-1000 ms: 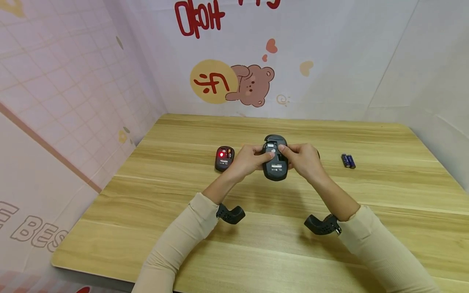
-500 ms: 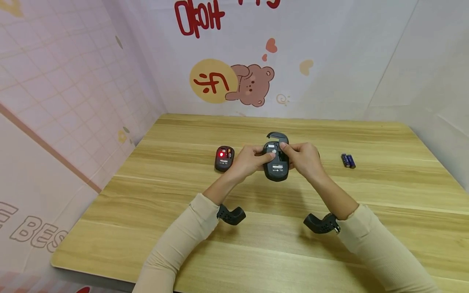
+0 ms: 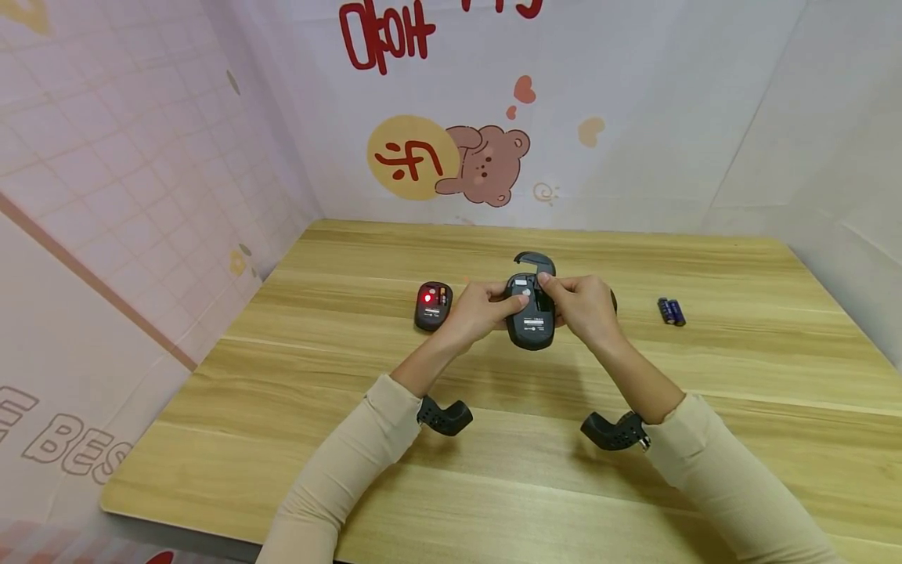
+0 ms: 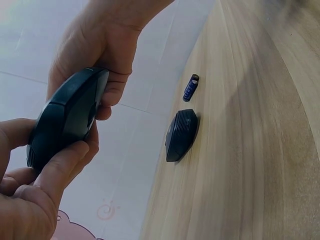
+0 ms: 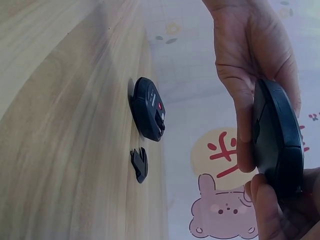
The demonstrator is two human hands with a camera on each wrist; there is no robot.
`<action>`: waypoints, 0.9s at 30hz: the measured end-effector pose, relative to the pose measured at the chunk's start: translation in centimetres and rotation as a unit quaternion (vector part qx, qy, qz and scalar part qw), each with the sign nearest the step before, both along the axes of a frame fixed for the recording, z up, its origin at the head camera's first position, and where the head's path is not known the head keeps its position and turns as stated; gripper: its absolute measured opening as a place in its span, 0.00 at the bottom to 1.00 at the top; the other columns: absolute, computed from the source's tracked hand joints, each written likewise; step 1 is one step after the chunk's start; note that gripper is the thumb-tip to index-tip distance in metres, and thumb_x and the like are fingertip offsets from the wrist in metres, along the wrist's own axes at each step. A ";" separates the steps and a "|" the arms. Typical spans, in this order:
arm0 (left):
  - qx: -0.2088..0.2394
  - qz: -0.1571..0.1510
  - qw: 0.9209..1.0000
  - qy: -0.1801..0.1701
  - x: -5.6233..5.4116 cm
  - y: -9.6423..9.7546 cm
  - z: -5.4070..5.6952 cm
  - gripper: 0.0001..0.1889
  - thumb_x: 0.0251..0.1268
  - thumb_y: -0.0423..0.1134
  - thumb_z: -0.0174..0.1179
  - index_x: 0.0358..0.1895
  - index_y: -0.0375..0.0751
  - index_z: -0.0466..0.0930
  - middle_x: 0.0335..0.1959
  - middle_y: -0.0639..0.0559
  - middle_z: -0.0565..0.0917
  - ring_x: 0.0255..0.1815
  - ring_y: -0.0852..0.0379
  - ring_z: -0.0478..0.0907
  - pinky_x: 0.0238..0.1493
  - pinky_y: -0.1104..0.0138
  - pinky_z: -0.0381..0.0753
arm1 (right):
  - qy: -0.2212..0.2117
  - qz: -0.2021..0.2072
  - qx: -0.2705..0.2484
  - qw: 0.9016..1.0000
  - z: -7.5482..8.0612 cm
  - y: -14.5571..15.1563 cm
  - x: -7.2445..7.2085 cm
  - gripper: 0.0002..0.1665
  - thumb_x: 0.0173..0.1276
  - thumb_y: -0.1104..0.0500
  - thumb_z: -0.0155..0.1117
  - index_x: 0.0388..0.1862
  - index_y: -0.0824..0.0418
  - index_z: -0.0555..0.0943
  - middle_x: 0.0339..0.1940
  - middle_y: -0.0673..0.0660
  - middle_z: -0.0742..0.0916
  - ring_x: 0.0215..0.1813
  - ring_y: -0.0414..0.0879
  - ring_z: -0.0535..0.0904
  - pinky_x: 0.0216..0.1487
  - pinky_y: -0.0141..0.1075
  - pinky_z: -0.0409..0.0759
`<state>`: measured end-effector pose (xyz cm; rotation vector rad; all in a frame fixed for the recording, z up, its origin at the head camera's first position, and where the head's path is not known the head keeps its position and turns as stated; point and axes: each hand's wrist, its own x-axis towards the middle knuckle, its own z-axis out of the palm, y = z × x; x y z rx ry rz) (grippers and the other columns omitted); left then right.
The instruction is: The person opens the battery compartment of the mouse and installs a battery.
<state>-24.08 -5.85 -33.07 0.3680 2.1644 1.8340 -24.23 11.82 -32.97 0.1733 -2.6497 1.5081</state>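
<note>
Mouse (image 3: 533, 315): black, oval, plastic, held underside up above the middle of the pale wooden tabletop (image 3: 521, 470); we judge this leaves its opening in plain sight.
Left hand (image 3: 481, 309): grips the mouse's left edge, thumb across the underside, likely to steady it.
Right hand (image 3: 586, 305): pinches the black L-shaped plastic cover (image 3: 541, 262), which projects past the mouse's far end.
Battery bay (image 3: 543, 301): dark, long, uncovered; we cannot tell whether it holds anything.
Left side: dark mouse with glowing red light (image 3: 433, 315), underside up, and a loose black forked cover (image 5: 140, 165) beside it.
Right side: two blue cylindrical batteries (image 3: 672, 311), together, perhaps for easy reach; near them we find another black ridged mouse (image 4: 181, 135).
</note>
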 end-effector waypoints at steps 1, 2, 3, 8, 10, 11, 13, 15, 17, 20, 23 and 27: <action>0.001 0.000 1.000 0.000 0.0 0.0 0.0 0.19 0.67 0.38 0.56 0.56 0.31 0.74 0.45 0.40 0.81 0.42 0.53 0.81 0.42 0.66 0.81 | 0.001 -0.001 -0.002 1.000 0.0 0.0 0.0 0.31 0.69 0.42 0.53 0.43 0.70 0.83 0.27 0.62 0.86 0.21 0.43 0.81 0.23 0.33 0.82; 0.003 0.000 1.000 0.000 0.0 0.0 0.0 0.18 0.67 0.38 0.56 0.56 0.31 0.74 0.45 0.40 0.81 0.42 0.53 0.81 0.42 0.66 0.81 | 0.003 -0.001 -0.004 1.000 0.0 0.0 0.0 0.31 0.69 0.42 0.53 0.42 0.70 0.83 0.27 0.63 0.86 0.21 0.43 0.81 0.23 0.33 0.82; 0.005 0.000 1.000 -0.001 0.0 0.0 -0.1 0.18 0.67 0.38 0.56 0.56 0.31 0.74 0.45 0.41 0.81 0.42 0.53 0.81 0.42 0.67 0.81 | 0.004 -0.001 -0.005 1.000 0.0 -0.1 0.1 0.31 0.69 0.42 0.53 0.42 0.70 0.84 0.27 0.63 0.86 0.21 0.43 0.81 0.23 0.33 0.82; 0.011 0.003 1.000 -0.003 0.0 -0.1 -0.2 0.18 0.66 0.38 0.56 0.56 0.32 0.75 0.45 0.42 0.81 0.41 0.54 0.81 0.41 0.67 0.81 | 0.008 -0.006 -0.010 1.000 -0.1 -0.1 0.1 0.31 0.68 0.42 0.53 0.41 0.70 0.84 0.28 0.63 0.86 0.22 0.43 0.82 0.25 0.34 0.83; 0.012 0.003 1.000 -0.005 0.0 -0.1 -0.2 0.18 0.66 0.38 0.57 0.56 0.32 0.75 0.45 0.42 0.80 0.42 0.54 0.81 0.41 0.67 0.81 | 0.010 -0.013 -0.012 1.000 -0.1 -0.1 0.0 0.31 0.68 0.41 0.53 0.42 0.70 0.84 0.29 0.64 0.86 0.22 0.43 0.82 0.27 0.36 0.83; 0.012 0.001 1.000 -0.005 0.1 -0.1 -0.2 0.19 0.66 0.37 0.57 0.57 0.32 0.74 0.46 0.41 0.80 0.42 0.54 0.81 0.42 0.67 0.81 | 0.011 -0.018 -0.012 1.000 -0.1 -0.1 0.0 0.31 0.68 0.41 0.53 0.42 0.69 0.84 0.30 0.64 0.86 0.23 0.43 0.82 0.28 0.36 0.83; 0.012 -0.002 1.000 -0.008 0.1 -0.1 -0.2 0.19 0.66 0.37 0.57 0.57 0.32 0.74 0.46 0.41 0.80 0.43 0.54 0.81 0.42 0.67 0.81 | 0.016 -0.029 -0.011 0.999 -0.1 -0.1 -0.1 0.32 0.67 0.40 0.54 0.42 0.69 0.84 0.32 0.65 0.86 0.24 0.44 0.82 0.28 0.36 0.83; 0.010 -0.005 1.000 -0.011 0.1 -0.1 -0.2 0.19 0.66 0.38 0.56 0.58 0.32 0.74 0.47 0.41 0.80 0.43 0.54 0.81 0.42 0.67 0.81 | 0.021 -0.038 -0.013 0.999 -0.1 -0.1 -0.1 0.31 0.67 0.40 0.55 0.42 0.68 0.84 0.33 0.65 0.86 0.24 0.44 0.82 0.28 0.35 0.82; 0.009 -0.007 1.000 -0.013 0.2 -0.1 -0.2 0.20 0.66 0.38 0.56 0.58 0.32 0.73 0.47 0.42 0.80 0.43 0.53 0.81 0.43 0.67 0.81 | 0.025 -0.047 -0.016 0.998 -0.2 -0.2 -0.2 0.31 0.66 0.40 0.56 0.42 0.68 0.84 0.34 0.64 0.86 0.24 0.44 0.82 0.27 0.33 0.82; 0.009 -0.006 1.000 -0.015 0.2 -0.1 -0.2 0.20 0.66 0.39 0.56 0.58 0.32 0.73 0.47 0.42 0.81 0.43 0.53 0.81 0.43 0.67 0.81 | 0.032 -0.054 -0.030 0.998 -0.3 -0.3 -0.2 0.29 0.65 0.41 0.58 0.42 0.67 0.85 0.34 0.63 0.86 0.25 0.43 0.80 0.27 0.33 0.81; 0.015 -0.005 1.000 -0.018 0.2 0.0 -0.3 0.20 0.66 0.38 0.56 0.58 0.32 0.73 0.46 0.41 0.81 0.43 0.53 0.81 0.43 0.67 0.81 | 0.044 -0.062 -0.045 0.996 -0.4 -0.4 -0.3 0.26 0.64 0.44 0.61 0.40 0.67 0.85 0.34 0.62 0.86 0.26 0.41 0.78 0.27 0.31 0.80; 0.020 -0.002 1.000 -0.024 0.3 0.0 -0.4 0.19 0.66 0.37 0.56 0.58 0.32 0.73 0.46 0.41 0.81 0.44 0.53 0.81 0.43 0.67 0.81 | 0.067 -0.077 -0.056 0.993 -0.5 -0.5 -0.4 0.22 0.61 0.48 0.65 0.35 0.68 0.86 0.28 0.58 0.85 0.26 0.41 0.76 0.25 0.29 0.77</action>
